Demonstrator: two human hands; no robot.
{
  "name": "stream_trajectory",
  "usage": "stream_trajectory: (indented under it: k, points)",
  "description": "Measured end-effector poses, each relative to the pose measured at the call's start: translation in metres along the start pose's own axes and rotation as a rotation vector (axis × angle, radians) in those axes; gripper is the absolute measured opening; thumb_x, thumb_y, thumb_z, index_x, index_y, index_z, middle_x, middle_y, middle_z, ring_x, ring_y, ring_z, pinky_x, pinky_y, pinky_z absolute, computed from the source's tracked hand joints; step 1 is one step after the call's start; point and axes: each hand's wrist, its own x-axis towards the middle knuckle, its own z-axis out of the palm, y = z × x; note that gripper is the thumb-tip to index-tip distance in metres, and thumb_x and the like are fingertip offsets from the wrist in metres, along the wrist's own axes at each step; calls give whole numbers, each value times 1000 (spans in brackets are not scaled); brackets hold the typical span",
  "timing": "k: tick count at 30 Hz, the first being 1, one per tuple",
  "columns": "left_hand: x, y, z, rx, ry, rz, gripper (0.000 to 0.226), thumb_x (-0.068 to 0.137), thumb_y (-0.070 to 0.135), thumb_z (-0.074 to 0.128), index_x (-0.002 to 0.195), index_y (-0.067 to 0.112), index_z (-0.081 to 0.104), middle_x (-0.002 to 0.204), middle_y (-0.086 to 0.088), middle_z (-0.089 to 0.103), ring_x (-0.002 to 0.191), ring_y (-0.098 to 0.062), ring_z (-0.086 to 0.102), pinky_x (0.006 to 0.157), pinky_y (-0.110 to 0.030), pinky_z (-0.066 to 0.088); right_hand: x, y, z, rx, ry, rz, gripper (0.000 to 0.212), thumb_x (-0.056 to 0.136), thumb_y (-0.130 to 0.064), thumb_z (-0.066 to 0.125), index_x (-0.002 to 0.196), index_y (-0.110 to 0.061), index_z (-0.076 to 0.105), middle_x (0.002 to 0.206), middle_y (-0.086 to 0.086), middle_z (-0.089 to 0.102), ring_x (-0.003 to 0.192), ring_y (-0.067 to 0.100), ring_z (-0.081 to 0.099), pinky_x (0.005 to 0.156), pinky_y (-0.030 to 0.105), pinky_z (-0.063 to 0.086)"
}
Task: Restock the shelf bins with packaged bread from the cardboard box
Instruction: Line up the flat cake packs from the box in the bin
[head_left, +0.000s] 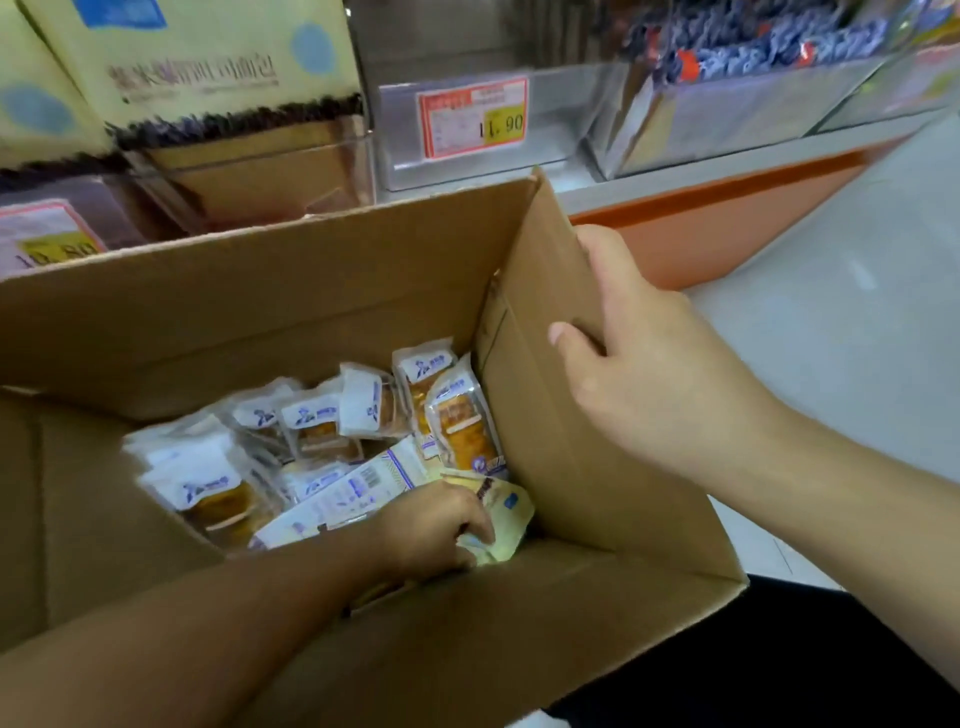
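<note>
An open cardboard box (249, 301) stands in front of the shelf, holding several clear packets of bread with white and blue labels (457, 415). My left hand (441, 530) reaches down inside the box and grips a pale yellow packet (506, 514) near the right wall. My right hand (639, 358) holds the box's upright right flap (550, 291), thumb on the inner face and fingers behind it. A clear shelf bin (467, 156) with a red price tag reading 11.90 stands behind the box and looks nearly bare.
Pale yellow bread bags (197, 62) fill the bin at the upper left, above another price tag (52, 239). Blue packets (753, 47) fill a bin at the upper right. An orange shelf base (727, 228) and light floor (857, 291) lie to the right.
</note>
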Motion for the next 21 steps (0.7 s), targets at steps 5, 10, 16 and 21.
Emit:
stream_trajectory:
  k: [5,10,16,21]
  points:
    - [6,-3,11,-95,88,-55,4,93,33,70,92,29,72,97,17,67,92,-2,60,87,-36,55,2,0,2,20,-3,18,45,106,-31,57,143,-39,34,73,-6,64,62,8,63,45,22,42]
    - [-16,7,-25,-326,209,-156,9,96,26,69,88,29,66,95,11,72,87,-3,65,83,-36,57,2,-5,1,1,-24,-1,48,104,-30,60,143,-35,33,71,-2,65,56,13,62,52,38,51]
    - [-72,33,-89,-563,343,-157,15,98,16,68,85,21,63,65,-8,58,61,-16,52,67,-32,49,7,-13,-6,-63,-86,-7,52,101,-33,65,141,-27,33,81,1,65,72,18,64,58,36,48]
    - [-137,68,-154,-804,529,-128,6,89,21,70,87,16,68,66,-21,48,65,-20,41,65,-34,37,11,-33,-35,-83,-8,-19,52,103,-46,58,147,-20,48,140,0,55,129,23,54,95,33,42]
